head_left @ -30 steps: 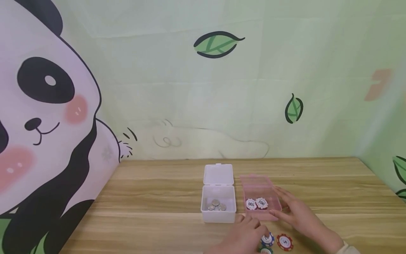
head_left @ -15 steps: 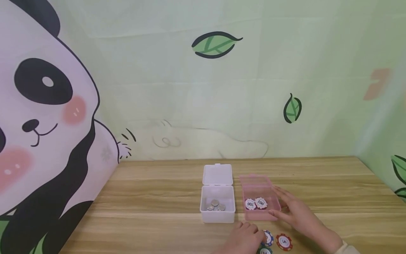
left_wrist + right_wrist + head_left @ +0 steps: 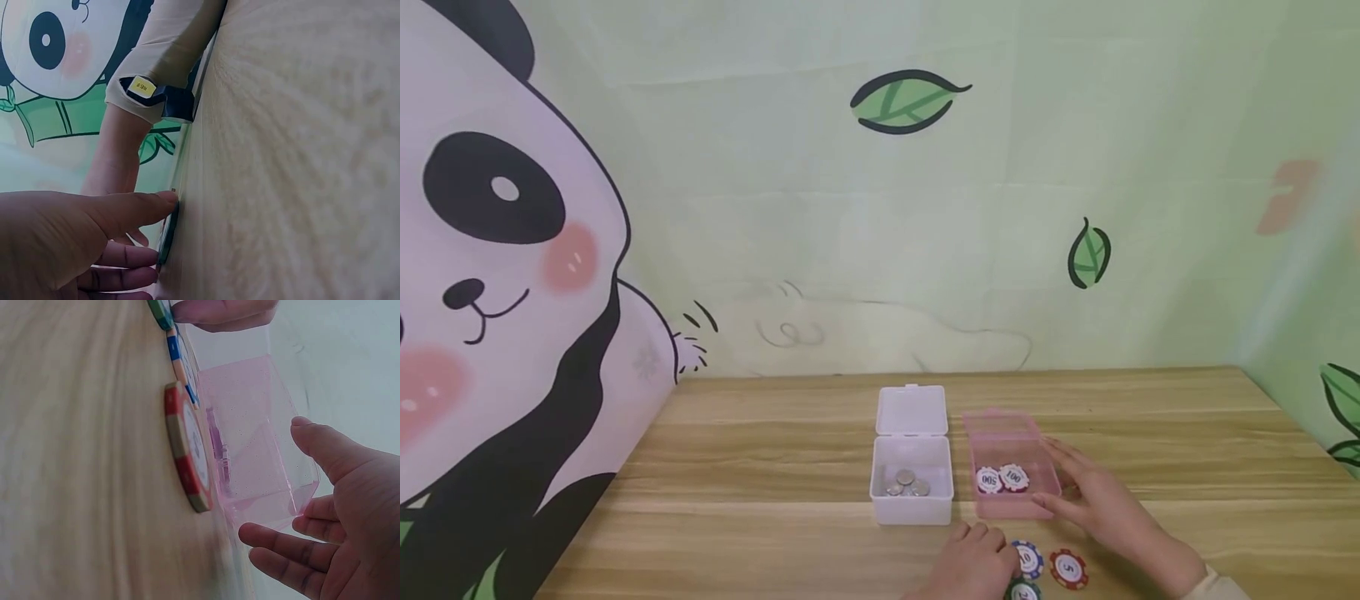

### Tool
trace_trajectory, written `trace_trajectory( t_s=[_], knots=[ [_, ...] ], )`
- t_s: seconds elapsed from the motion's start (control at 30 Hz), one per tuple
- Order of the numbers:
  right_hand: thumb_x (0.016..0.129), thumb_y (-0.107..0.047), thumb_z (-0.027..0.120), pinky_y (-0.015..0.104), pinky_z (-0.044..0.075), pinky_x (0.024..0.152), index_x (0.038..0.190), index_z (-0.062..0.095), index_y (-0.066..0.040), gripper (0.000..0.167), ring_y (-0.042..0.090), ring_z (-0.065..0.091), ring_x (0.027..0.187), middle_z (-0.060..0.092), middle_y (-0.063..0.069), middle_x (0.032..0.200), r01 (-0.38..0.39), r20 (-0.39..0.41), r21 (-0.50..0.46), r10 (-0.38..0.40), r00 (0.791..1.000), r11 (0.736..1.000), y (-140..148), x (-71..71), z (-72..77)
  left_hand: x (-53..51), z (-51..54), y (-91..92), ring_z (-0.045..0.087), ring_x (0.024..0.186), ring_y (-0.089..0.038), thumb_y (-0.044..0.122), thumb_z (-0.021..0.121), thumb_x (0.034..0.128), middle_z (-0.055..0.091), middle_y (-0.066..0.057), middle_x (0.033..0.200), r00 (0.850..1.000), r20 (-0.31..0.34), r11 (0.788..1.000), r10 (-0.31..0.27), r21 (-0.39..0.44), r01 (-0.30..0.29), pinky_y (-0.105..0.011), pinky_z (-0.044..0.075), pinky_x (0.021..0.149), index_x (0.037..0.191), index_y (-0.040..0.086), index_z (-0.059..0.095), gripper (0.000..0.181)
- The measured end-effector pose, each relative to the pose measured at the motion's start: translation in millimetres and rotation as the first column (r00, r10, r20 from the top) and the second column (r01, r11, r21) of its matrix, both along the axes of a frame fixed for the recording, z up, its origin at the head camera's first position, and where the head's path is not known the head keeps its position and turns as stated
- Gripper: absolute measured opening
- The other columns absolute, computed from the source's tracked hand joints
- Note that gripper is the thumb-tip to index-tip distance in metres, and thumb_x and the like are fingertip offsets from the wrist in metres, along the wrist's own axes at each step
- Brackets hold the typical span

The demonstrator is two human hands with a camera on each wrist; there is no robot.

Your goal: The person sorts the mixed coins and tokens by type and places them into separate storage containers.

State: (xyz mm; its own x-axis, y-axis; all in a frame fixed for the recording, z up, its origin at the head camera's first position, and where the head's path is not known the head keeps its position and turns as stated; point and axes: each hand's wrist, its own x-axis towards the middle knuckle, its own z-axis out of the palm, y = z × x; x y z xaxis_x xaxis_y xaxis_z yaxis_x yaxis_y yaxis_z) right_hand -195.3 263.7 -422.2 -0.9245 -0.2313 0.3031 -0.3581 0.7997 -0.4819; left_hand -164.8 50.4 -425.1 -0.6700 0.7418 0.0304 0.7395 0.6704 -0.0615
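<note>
My left hand (image 3: 972, 567) is low at the table's front, and in the left wrist view its thumb and fingers pinch the edges of a green poker chip (image 3: 167, 240) lying against the tabletop. Beside that hand are a blue poker chip (image 3: 1027, 559) and a red poker chip (image 3: 1068, 569). My right hand (image 3: 1105, 504) rests against the right side of an open pink plastic box (image 3: 1015, 507), fingers nearly straight and thumb at the front rim. Inside the box sit two white-faced chips (image 3: 1013, 478), marked 500 and 100.
Left of the pink box stands an open white plastic box (image 3: 912, 510) holding three silver coins (image 3: 906, 477). Both lids lean back. The wooden table (image 3: 760, 467) meets a green cloth backdrop (image 3: 737, 208) printed with a panda and leaves.
My left hand has drawn back a little from over the blue chip, which now shows more fully. The right hand has stayed at the pink box.
</note>
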Motion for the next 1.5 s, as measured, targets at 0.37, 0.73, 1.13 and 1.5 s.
trace_trajectory(
  t_s=[0.37, 0.73, 1.13, 1.5],
  knots=[
    [0.085, -0.034, 0.071, 0.022, 0.056, 0.068, 0.139, 0.046, 0.002, 0.070, 0.012, 0.067, 0.079, 0.049, 0.025, 0.140, -0.025, -0.010, -0.023, 0.025, 1.000, 0.999, -0.6, 0.2, 0.6, 1.9, -2.7, -2.3, 0.048, 0.086, -0.002, 0.043, 0.070, 0.0790, 0.056, 0.013, 0.088, 0.998, -0.053, 0.999, -0.021, 0.032, 0.022, -0.018, 0.034, 0.072, 0.090, 0.027, 0.067, 0.020],
    [0.086, -0.033, 0.071, 0.021, 0.056, 0.068, 0.139, 0.045, 0.004, 0.070, 0.016, 0.068, 0.082, 0.049, 0.026, 0.140, -0.031, -0.001, -0.040, 0.031, 1.000, 0.999, -0.2, 0.5, -0.1, 1.1, -3.6, 0.8, 0.048, 0.089, -0.003, 0.043, 0.073, 0.0765, 0.056, 0.011, 0.091, 1.000, -0.022, 1.000, -0.006, 0.004, 0.006, -0.019, 0.039, 0.079, 0.091, 0.024, 0.067, 0.025],
    [0.087, -0.039, 0.068, 0.026, 0.057, 0.071, 0.142, 0.043, -0.001, 0.072, 0.016, 0.068, 0.086, 0.047, 0.021, 0.143, 0.006, 0.020, -0.005, -0.005, 1.000, 1.000, 0.0, 2.2, -3.4, 2.2, -4.7, -1.4, 0.047, 0.087, -0.003, 0.044, 0.075, 0.0729, 0.054, 0.012, 0.087, 0.998, -0.057, 0.999, -0.026, 0.020, 0.027, -0.018, 0.037, 0.077, 0.086, 0.026, 0.063, 0.026],
    [0.086, -0.041, 0.068, 0.034, 0.059, 0.075, 0.143, 0.042, -0.001, 0.074, 0.015, 0.068, 0.085, 0.045, 0.024, 0.144, -0.002, 0.026, -0.009, 0.003, 1.000, 1.000, -0.4, 2.3, -2.1, 3.7, 5.4, -2.8, 0.049, 0.093, -0.004, 0.058, 0.073, 0.0737, 0.054, 0.011, 0.092, 1.000, 0.019, 0.999, 0.017, 0.045, -0.018, -0.022, 0.041, 0.086, 0.090, 0.023, 0.063, 0.040]
  ],
)
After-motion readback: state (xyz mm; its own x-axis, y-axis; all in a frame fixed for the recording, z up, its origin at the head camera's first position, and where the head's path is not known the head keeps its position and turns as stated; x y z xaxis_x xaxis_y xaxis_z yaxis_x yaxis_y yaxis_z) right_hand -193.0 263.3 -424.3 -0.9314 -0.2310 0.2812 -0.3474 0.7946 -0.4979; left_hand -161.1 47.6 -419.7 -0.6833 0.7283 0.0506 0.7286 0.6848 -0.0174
